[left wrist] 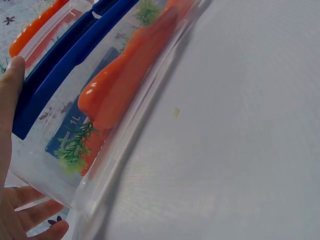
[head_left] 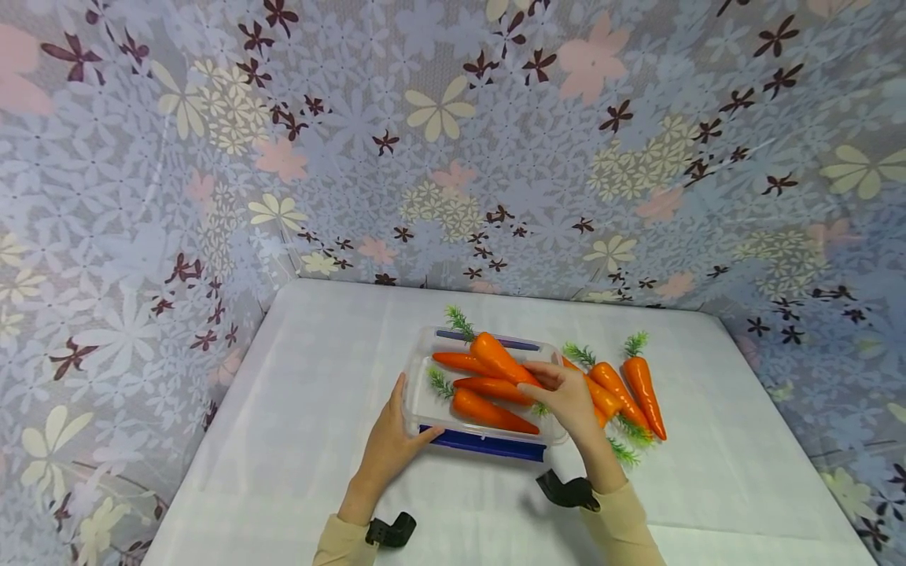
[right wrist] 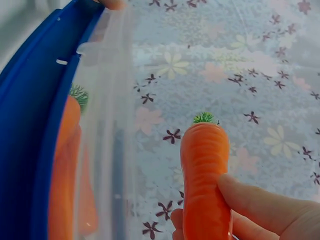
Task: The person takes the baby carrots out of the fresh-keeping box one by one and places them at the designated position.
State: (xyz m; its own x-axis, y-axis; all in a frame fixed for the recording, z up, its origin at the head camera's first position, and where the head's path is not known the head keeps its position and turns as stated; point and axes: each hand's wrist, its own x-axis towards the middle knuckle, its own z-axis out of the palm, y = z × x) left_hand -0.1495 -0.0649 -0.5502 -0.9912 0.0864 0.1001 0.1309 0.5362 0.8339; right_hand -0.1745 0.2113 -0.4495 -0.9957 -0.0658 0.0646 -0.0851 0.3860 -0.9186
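A clear plastic box (head_left: 418, 409) with blue latches stands on the table with several orange carrots in it, such as a carrot (head_left: 488, 410) near its front wall. My left hand (head_left: 388, 442) holds the box at its front left corner, thumb on the front rim by the blue latch (left wrist: 65, 60) and fingers along the left side. Between thumb and fingers, my right hand (head_left: 566, 397) pinches another carrot (head_left: 498, 358) over the box. That carrot slants, its green top pointing to the back left; in the right wrist view its thick end shows above the thumb (right wrist: 250, 200).
To the right of the box lies a loose group of carrots (head_left: 616, 389), with one carrot (head_left: 642, 397) at its outer side. A white cloth (head_left: 283, 456) covers the table. Flowered fabric (head_left: 439, 173) hangs behind and at both sides.
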